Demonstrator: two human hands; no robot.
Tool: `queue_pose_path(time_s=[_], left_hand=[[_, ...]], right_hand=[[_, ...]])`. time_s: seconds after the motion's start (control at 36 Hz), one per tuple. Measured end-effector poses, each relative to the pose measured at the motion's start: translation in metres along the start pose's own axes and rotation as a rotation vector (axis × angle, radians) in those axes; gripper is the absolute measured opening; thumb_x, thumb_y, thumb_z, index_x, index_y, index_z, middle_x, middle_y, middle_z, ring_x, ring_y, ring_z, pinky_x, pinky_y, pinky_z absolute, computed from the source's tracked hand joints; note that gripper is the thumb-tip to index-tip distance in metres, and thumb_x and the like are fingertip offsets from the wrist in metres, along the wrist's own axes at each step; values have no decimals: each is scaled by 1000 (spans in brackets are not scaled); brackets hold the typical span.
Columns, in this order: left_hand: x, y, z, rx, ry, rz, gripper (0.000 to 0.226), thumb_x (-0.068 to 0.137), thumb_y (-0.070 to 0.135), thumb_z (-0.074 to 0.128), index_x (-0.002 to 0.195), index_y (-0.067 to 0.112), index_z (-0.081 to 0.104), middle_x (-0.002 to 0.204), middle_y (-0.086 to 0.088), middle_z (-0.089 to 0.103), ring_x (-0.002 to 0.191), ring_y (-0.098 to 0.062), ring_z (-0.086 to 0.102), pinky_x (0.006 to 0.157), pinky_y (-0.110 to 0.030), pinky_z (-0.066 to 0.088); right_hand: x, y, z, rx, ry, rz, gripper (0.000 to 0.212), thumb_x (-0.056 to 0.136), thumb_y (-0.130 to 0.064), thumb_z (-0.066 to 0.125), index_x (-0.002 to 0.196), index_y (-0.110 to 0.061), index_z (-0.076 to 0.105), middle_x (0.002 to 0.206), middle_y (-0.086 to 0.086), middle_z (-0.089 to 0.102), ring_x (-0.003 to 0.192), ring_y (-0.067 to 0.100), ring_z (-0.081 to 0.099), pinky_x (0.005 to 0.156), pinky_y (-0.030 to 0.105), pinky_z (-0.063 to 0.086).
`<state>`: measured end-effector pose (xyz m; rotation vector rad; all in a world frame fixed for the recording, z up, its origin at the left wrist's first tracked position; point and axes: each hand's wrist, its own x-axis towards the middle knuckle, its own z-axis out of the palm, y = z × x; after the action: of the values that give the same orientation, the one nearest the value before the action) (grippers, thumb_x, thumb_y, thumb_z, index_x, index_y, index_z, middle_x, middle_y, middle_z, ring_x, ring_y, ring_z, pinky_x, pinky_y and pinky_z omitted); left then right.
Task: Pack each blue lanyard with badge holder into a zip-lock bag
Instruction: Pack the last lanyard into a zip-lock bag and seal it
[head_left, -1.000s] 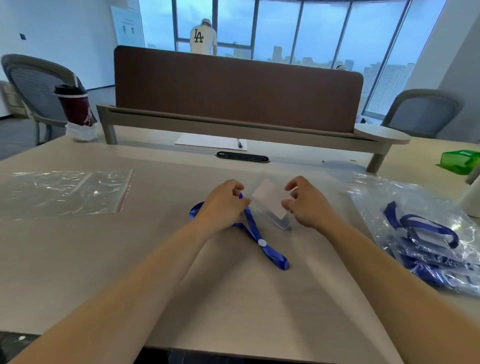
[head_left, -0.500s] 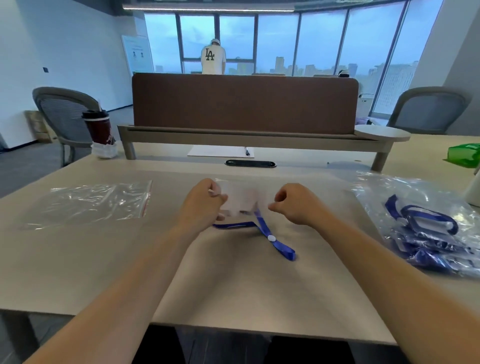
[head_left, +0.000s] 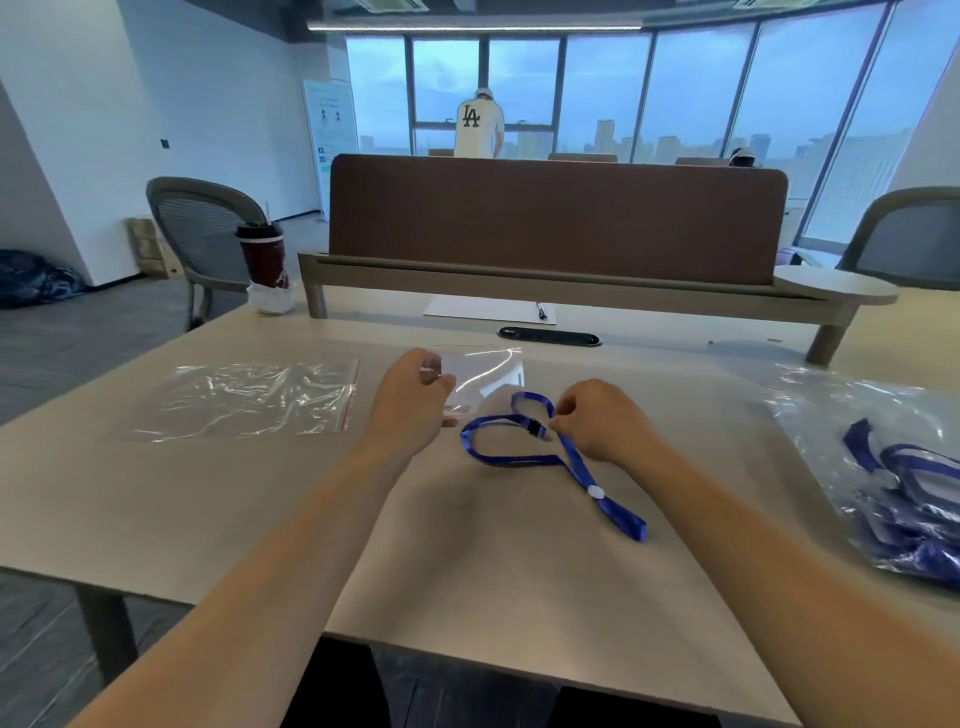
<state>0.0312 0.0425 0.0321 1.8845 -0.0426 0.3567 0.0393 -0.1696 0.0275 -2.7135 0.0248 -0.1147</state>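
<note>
Two bare forearms reach out over a pale wooden table (head_left: 208, 509). Nearest the table edge lies the doubled tail of the blue lanyard (head_left: 519, 459), with a white bead (head_left: 597, 491) on the strap. Beyond it the strap curls into a loop flat on the table between the hands. The right hand (head_left: 597, 421) pinches the strap just beside a black clip (head_left: 535, 428), fingers curled tight together. The left hand (head_left: 410, 410) grips the left edge of the clear badge holder (head_left: 485, 376), fingers curled round it. The holder is tilted up off the table.

Left of the hands lie flat zip-lock bags (head_left: 249, 400) with a red seal strip. At the right edge a clear plastic sack (head_left: 893, 478) holds more blue lanyards. Farther back are a black cable slot (head_left: 549, 336), a sheet of paper (head_left: 488, 312) with a pen (head_left: 541, 310), a dark red cup (head_left: 262, 254), a brown divider (head_left: 556, 218) and two grey chairs. A person (head_left: 478, 127) stands at the windows.
</note>
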Motion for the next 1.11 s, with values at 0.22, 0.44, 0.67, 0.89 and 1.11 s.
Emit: queue_pose_path(time_s=[0.22,0.44,0.67,0.89,1.11], left_hand=[[19,-10,-1,20,12,5,4,100,14,54,101,18,53,95,5,56,90,-17,61,63,-23,59],[39,-23,-5,31,17,-14,1,100,15,53,100,14,54,102,-4,57,91,-19,62,68,-29,62],[47,-21,-13,26,78,10,10,101,16,51,110,15,56,105,0,62,88,-12,63,78,-37,61],[48,6,-10,133,37,79,9,101,21,50,104,19,59,98,1,64,94,-19,63,88,-43,58],[32,22,-7,71,-146,42,15,105,18,44,101,14,58,96,-5,62,90,-22,64,74,-29,61]], right_hand=[[38,-12,21,-187,-89,17,24,82,-39,74,88,-17,68,80,0,67,76,18,64,78,37,58],[54,-19,31,-319,-101,-65,4,88,-18,64,92,-17,67,84,1,65,77,19,62,78,35,57],[41,-36,-6,-197,-94,-248,14,95,-22,61,108,-25,65,109,-1,67,95,18,60,85,33,53],[22,-75,-55,-24,16,-417,30,97,-18,60,126,-25,63,104,-9,65,91,10,59,84,24,47],[22,-93,-68,25,95,-479,19,97,-17,59,114,-18,67,105,0,70,92,15,64,86,25,51]])
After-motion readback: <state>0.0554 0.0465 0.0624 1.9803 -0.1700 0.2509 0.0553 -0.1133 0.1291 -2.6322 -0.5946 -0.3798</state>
